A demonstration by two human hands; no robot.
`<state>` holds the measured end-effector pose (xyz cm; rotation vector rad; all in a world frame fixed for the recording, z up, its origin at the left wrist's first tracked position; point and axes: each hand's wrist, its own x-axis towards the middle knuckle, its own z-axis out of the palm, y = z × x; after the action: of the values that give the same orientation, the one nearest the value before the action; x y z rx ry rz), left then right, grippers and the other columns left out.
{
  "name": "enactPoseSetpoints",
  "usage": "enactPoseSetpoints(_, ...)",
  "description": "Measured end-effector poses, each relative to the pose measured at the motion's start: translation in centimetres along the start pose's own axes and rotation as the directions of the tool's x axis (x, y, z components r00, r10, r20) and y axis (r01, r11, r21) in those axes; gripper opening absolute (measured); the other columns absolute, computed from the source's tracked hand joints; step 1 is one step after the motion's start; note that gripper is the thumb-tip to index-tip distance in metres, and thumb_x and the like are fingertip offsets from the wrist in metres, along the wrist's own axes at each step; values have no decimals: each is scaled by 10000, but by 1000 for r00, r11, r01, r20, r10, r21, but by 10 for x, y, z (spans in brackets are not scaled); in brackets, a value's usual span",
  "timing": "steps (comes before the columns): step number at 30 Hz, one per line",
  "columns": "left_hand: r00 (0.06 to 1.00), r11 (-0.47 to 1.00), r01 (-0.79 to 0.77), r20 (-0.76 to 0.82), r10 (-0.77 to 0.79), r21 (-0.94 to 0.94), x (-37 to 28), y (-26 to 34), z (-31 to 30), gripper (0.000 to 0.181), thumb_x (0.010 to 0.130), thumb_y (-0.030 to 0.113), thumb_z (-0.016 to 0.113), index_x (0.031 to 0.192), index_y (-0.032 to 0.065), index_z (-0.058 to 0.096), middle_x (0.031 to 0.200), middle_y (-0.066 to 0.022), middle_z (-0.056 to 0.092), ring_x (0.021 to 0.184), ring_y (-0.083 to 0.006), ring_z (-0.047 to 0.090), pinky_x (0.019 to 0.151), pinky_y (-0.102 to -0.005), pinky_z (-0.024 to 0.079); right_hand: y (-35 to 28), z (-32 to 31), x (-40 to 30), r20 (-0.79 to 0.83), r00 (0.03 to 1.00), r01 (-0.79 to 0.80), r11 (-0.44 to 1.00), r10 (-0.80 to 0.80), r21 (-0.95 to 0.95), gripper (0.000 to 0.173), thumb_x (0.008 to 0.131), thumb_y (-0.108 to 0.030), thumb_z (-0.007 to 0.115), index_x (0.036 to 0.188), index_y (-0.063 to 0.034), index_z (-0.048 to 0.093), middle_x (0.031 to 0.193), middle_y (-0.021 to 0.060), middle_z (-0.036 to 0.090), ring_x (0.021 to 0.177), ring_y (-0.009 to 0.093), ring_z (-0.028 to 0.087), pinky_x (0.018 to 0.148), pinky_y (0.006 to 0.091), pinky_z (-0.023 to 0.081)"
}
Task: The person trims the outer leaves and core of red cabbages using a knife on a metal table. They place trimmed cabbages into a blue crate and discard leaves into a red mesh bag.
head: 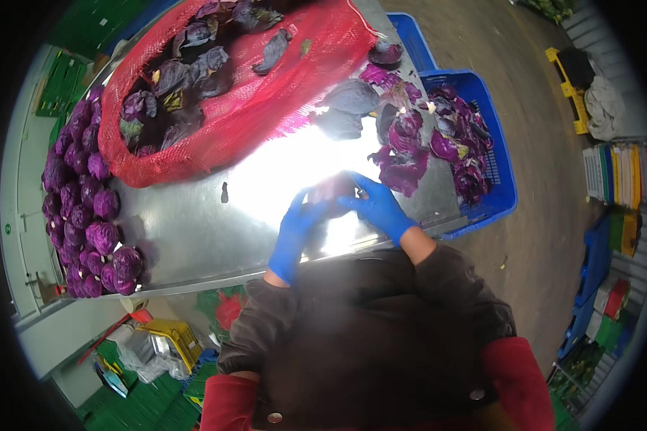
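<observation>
Between my gloved hands, over the metal table [194,215] near its front edge, is a red cabbage head [334,193], partly washed out by glare. My left hand [297,229] grips its left side. My right hand [377,207] is at its right side and holds a small tool, perhaps a knife [360,189], mostly hidden by the fingers. Trimmed red cabbages [101,237] are piled at the table's left end. A red mesh sack [302,64] lies at the back with untrimmed cabbages [172,78] in its opening. Loose outer leaves [404,167] lie to the right.
A blue plastic crate [504,178] full of cabbage leaves stands against the table's right end, with another blue crate [407,35] behind it. Green crates [64,81] stand at the left. On the floor below left is a yellow crate [180,339] beside clear plastic bags [151,358].
</observation>
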<state>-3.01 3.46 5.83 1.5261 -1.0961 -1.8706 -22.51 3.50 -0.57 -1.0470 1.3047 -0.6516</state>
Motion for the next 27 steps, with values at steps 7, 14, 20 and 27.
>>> enactPoseSetpoints(7, 924, 913, -366, 44, 379, -183, 40, -12, 36, 661, 720, 227, 783, 1229, 8, 424, 1139, -89, 488, 1083, -191, 470, 910, -343, 423, 49, -9, 18, -282, 934, 125, 938, -221, -322, 575, 825, -467, 606, 1212, -48, 534, 762, 125, 618, 582, 248, 593, 562, 359, 485)
enactPoseSetpoints(14, 889, 822, -365, -99, 447, 436, 57, -6, 55, 718, 617, 284, 818, 1192, 29, 472, 1050, -124, 518, 978, -268, 527, 839, -371, 452, -30, -6, -43, -221, 903, 24, 559, -367, -829, 459, 929, -429, 424, 1314, -180, 436, 791, 105, 631, 648, 286, 626, 542, 399, 485)
enactPoseSetpoints(20, 805, 715, -445, -108, 583, 540, 68, -27, 60, 708, 636, 289, 791, 1216, 40, 469, 1113, -158, 490, 1058, -320, 480, 868, -402, 432, -21, -13, -30, -174, 901, 31, 458, -397, -888, 450, 917, -347, 458, 1331, -176, 415, 785, 93, 636, 666, 260, 640, 539, 379, 492)
enactPoseSetpoints(27, 741, 450, -480, 74, 668, 753, 49, -32, 67, 801, 648, 281, 774, 1288, 24, 366, 1140, -180, 443, 1054, -347, 462, 898, -394, 412, 21, -64, 33, -343, 913, -10, 827, -222, -562, 282, 888, -343, 538, 908, -88, 657, 675, 74, 632, 561, 189, 614, 515, 330, 487)
